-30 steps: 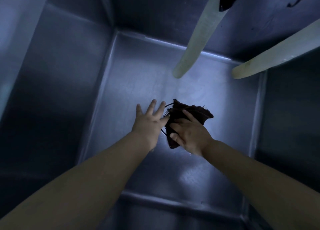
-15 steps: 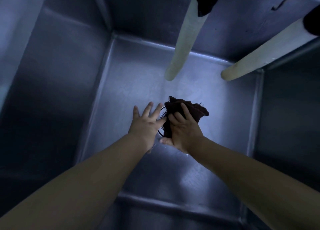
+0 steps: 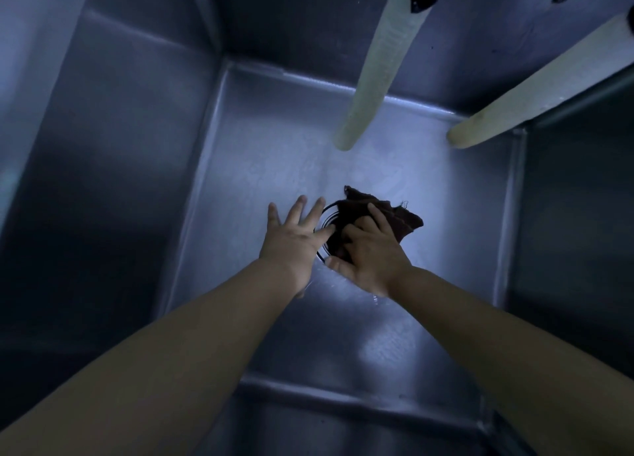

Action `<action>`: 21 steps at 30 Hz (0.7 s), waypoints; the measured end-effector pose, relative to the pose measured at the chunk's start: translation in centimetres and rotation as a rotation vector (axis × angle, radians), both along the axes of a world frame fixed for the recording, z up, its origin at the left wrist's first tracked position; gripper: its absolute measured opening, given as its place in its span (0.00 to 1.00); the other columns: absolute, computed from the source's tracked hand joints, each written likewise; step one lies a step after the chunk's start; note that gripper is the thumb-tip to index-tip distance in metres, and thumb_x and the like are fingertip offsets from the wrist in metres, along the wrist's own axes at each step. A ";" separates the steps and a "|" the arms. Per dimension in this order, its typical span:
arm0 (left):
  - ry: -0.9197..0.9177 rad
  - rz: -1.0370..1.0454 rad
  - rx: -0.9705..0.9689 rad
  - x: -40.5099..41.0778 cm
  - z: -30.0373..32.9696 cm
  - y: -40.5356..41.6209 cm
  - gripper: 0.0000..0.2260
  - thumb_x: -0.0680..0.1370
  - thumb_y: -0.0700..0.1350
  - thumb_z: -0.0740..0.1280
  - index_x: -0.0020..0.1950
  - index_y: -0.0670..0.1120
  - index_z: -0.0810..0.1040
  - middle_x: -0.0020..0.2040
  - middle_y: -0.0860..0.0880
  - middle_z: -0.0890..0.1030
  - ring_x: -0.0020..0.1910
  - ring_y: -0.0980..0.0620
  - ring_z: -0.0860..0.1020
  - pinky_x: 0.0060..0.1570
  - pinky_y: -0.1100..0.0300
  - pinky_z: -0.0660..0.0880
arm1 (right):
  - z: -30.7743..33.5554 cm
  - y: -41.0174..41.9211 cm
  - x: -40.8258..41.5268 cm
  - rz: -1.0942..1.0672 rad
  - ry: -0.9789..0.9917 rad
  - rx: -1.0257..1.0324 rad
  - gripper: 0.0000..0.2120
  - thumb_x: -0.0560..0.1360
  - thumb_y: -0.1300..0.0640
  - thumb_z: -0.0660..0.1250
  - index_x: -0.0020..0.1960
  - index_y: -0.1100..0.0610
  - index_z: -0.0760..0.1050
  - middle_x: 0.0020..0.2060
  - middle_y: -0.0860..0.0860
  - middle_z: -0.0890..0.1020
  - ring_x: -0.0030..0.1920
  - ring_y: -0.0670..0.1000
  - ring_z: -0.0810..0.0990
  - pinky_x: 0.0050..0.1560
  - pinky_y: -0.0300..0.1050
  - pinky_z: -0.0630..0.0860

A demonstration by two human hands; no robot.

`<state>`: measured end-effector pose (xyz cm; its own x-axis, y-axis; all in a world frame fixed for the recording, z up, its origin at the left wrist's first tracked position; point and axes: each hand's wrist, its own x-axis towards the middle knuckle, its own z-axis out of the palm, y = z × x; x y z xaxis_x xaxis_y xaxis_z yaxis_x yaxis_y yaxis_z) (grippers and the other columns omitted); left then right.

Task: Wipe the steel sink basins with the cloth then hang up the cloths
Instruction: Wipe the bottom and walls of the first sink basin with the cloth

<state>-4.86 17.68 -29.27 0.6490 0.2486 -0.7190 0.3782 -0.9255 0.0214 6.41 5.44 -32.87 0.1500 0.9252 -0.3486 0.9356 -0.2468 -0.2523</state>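
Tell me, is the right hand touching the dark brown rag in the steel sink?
Touching. The head view shows the right hand lying on the dark brown rag, fingers curled into its folds, pressing it against the steel sink floor.

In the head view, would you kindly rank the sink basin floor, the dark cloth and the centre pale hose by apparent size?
1. sink basin floor, plainly the largest.
2. centre pale hose, though it hangs nearer the camera, so its rank is unsure.
3. dark cloth, bunched under the right hand and partly hidden.
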 end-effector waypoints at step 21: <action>-0.040 -0.046 0.081 -1.0 -0.5 -0.3 0.57 0.60 0.54 0.79 0.76 0.58 0.43 0.76 0.48 0.33 0.75 0.43 0.36 0.72 0.38 0.48 | 1.0 -8.1 -2.0 -0.158 -0.115 0.114 0.29 0.73 0.44 0.57 0.71 0.54 0.68 0.68 0.60 0.70 0.65 0.60 0.66 0.61 0.57 0.65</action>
